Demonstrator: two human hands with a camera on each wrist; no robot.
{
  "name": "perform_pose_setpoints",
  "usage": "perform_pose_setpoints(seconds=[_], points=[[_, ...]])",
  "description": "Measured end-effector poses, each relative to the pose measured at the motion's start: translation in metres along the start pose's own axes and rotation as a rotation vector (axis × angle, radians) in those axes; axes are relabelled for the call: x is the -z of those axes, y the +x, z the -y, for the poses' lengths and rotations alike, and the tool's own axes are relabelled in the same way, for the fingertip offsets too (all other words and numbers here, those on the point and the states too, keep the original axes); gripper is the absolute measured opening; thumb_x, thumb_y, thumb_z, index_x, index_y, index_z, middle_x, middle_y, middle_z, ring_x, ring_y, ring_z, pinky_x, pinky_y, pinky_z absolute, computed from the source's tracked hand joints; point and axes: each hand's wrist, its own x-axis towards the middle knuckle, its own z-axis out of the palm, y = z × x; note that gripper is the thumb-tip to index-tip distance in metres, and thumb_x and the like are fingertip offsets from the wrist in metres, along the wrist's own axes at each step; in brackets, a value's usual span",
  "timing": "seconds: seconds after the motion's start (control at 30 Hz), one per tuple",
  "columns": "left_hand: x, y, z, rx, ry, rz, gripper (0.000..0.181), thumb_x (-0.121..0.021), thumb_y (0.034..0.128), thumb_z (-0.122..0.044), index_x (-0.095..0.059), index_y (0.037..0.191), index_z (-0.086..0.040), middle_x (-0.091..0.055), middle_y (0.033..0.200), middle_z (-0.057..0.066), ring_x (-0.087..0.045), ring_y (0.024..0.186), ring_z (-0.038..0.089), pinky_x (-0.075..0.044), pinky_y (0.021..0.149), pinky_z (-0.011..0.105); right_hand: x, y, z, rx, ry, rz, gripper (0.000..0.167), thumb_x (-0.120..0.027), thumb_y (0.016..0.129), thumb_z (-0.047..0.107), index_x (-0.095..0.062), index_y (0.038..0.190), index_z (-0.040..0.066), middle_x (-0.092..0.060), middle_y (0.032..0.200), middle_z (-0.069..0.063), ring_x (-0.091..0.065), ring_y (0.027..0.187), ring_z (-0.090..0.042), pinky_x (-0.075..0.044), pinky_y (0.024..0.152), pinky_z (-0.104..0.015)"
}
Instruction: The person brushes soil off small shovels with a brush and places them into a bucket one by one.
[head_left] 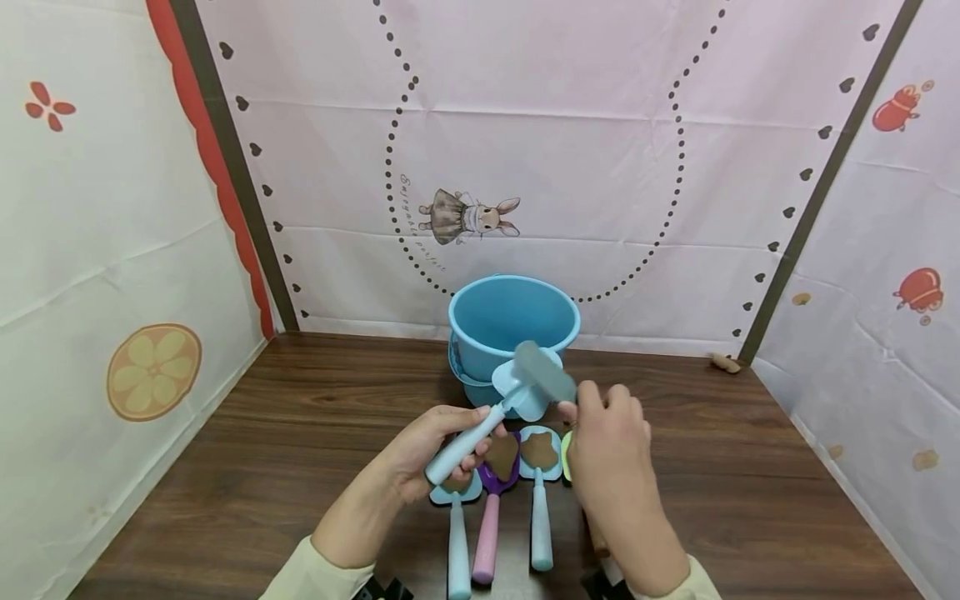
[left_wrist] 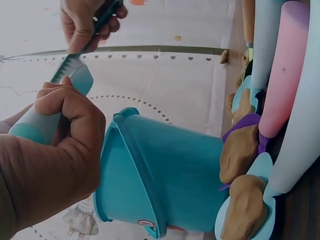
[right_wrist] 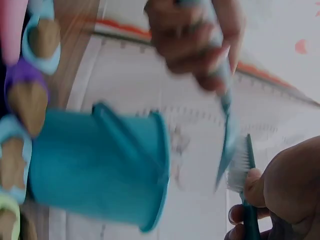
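My left hand (head_left: 420,454) grips the pale blue handle of a small shovel (head_left: 465,442), its light blue blade tilted up in front of the bucket. My right hand (head_left: 611,450) pinches the dark teal handle of a brush (right_wrist: 250,215). The brush's pale bristles (right_wrist: 240,167) are against or very close to the shovel blade (right_wrist: 228,145); contact is not certain. Below the hands lie several shovels holding brown lumps, among them a purple one (head_left: 501,458) with a pink handle (head_left: 487,542) and a light blue one (head_left: 541,454).
A blue bucket (head_left: 480,333) stands behind the hands near the back cloth (head_left: 600,167). A green-rimmed piece (head_left: 566,457) is partly hidden by my right hand. Small brown bits (head_left: 724,362) lie at the table's (head_left: 337,392) back right corner.
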Motion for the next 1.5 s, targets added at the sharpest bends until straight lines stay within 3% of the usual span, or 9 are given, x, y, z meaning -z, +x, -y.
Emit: perform_pose_setpoints(seconds=[0.2,0.47,0.57,0.7,1.0,1.2,1.5], points=[[-0.001,0.001,0.002,0.011,0.023,0.002,0.037,-0.056,0.1033,-0.037,-0.067,0.106,-0.002,-0.059,0.074,-0.001,-0.055,0.054,0.002,-0.045,0.048,0.016,0.006,0.008,-0.019,-0.088,-0.009,0.007,0.028,-0.060,0.102,0.028,-0.054,0.094,0.001,-0.041,0.079,-0.014,-0.043,0.069,-0.032,-0.036,0.059,-0.044],[-0.001,0.001,0.002,0.012,-0.019,-0.014,0.033,-0.050,0.1056,-0.033,-0.065,0.113,-0.004,-0.058,0.077,0.000,-0.052,0.057,0.004,-0.046,0.050,0.016,0.010,-0.007,0.016,0.115,0.050,0.160,0.023,-0.062,0.100,0.029,-0.057,0.094,0.007,-0.040,0.076,-0.005,-0.040,0.066,-0.020,-0.037,0.061,-0.035],[-0.001,0.001,0.002,0.003,-0.019,-0.010,0.034,-0.050,0.1061,-0.033,-0.064,0.113,-0.003,-0.059,0.076,0.001,-0.053,0.057,0.005,-0.047,0.050,0.016,0.008,-0.009,0.021,0.129,0.025,0.161,0.024,-0.063,0.099,0.030,-0.056,0.092,0.008,-0.037,0.074,-0.004,-0.036,0.065,-0.018,-0.033,0.060,-0.033],[-0.001,0.001,0.001,0.007,0.005,-0.009,0.036,-0.052,0.1052,-0.036,-0.066,0.107,-0.002,-0.058,0.074,-0.001,-0.053,0.056,0.003,-0.046,0.049,0.016,0.006,-0.003,0.012,0.087,0.001,0.092,0.025,-0.064,0.098,0.029,-0.057,0.092,0.006,-0.040,0.074,-0.006,-0.038,0.064,-0.020,-0.032,0.057,-0.034],[-0.002,-0.001,0.000,0.015,0.044,-0.001,0.036,-0.057,0.1029,-0.038,-0.069,0.103,-0.004,-0.059,0.071,-0.002,-0.054,0.053,0.002,-0.044,0.048,0.017,0.015,0.011,-0.023,-0.099,-0.018,0.033,0.027,-0.059,0.103,0.027,-0.056,0.098,0.000,-0.043,0.080,-0.015,-0.045,0.070,-0.033,-0.037,0.059,-0.044],[-0.002,-0.001,-0.001,0.015,0.038,0.015,0.037,-0.057,0.1027,-0.038,-0.069,0.104,-0.003,-0.060,0.072,-0.002,-0.055,0.054,0.003,-0.045,0.048,0.017,0.017,0.013,-0.034,-0.127,-0.010,0.017,0.027,-0.059,0.103,0.026,-0.056,0.096,0.000,-0.043,0.081,-0.016,-0.044,0.071,-0.035,-0.035,0.061,-0.043],[-0.002,-0.001,-0.001,0.018,0.029,0.032,0.037,-0.056,0.1031,-0.038,-0.067,0.106,-0.002,-0.059,0.073,-0.002,-0.056,0.054,0.002,-0.045,0.049,0.017,0.018,0.012,-0.033,-0.136,-0.005,0.038,0.028,-0.057,0.103,0.027,-0.054,0.096,0.001,-0.043,0.082,-0.017,-0.045,0.074,-0.036,-0.036,0.063,-0.045]])
